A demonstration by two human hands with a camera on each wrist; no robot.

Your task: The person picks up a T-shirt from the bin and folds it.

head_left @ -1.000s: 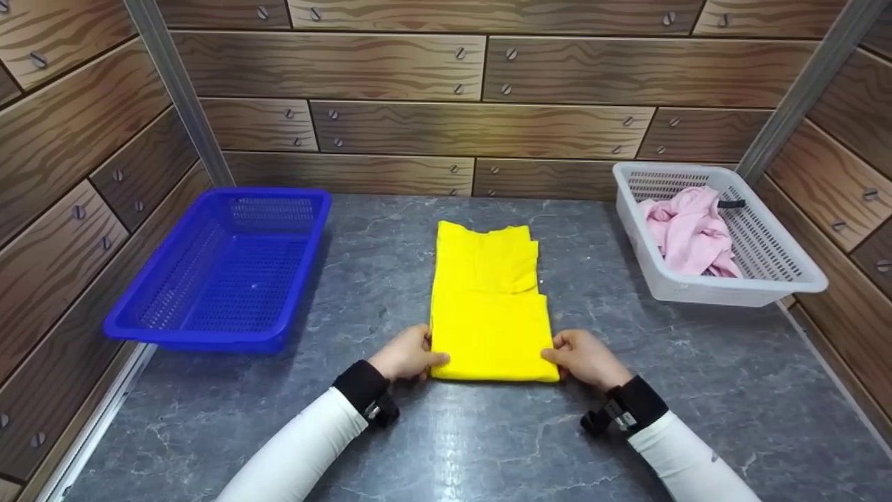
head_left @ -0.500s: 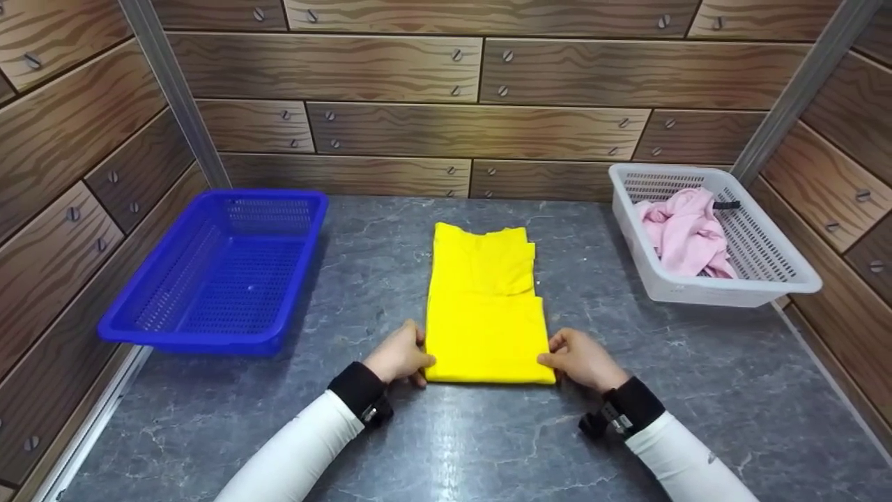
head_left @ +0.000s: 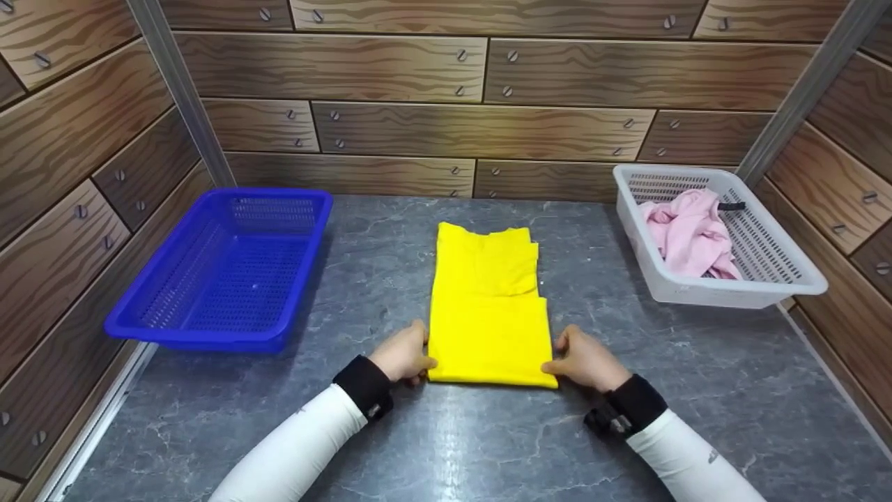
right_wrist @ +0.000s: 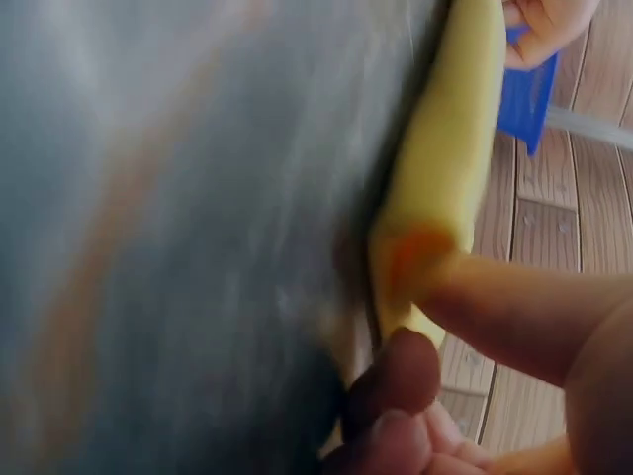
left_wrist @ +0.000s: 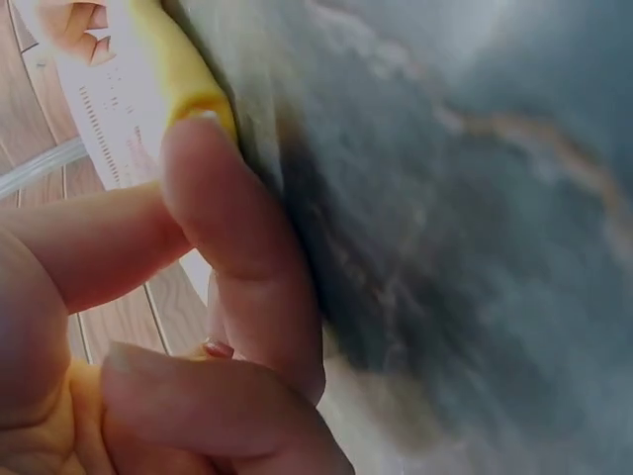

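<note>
A yellow T-shirt [head_left: 491, 335], folded into a narrow upright strip with its near part doubled over, lies flat on the grey table. My left hand [head_left: 402, 354] pinches its near left corner, thumb on top and fingers at the side. At the near right corner my right hand [head_left: 592, 361] does the same, thumb over the fold. In the left wrist view a fingertip [left_wrist: 203, 143] meets the rolled end of the shirt [left_wrist: 178, 69]. The right wrist view shows the thumb on the thick folded edge [right_wrist: 450, 139], with the other fingers low beside it.
A blue plastic basket [head_left: 306, 279] with nothing in it stands at the left. At the back right a white basket [head_left: 759, 286] holds a crumpled pink garment [head_left: 690, 233]. Wood-patterned walls [head_left: 397, 70] enclose the table [head_left: 502, 446] on three sides.
The left thumb has slid outward to the shirt's left edge. My right thumb has shifted slightly toward me, and the near right corner sits a little closer. The baskets stay put.
</note>
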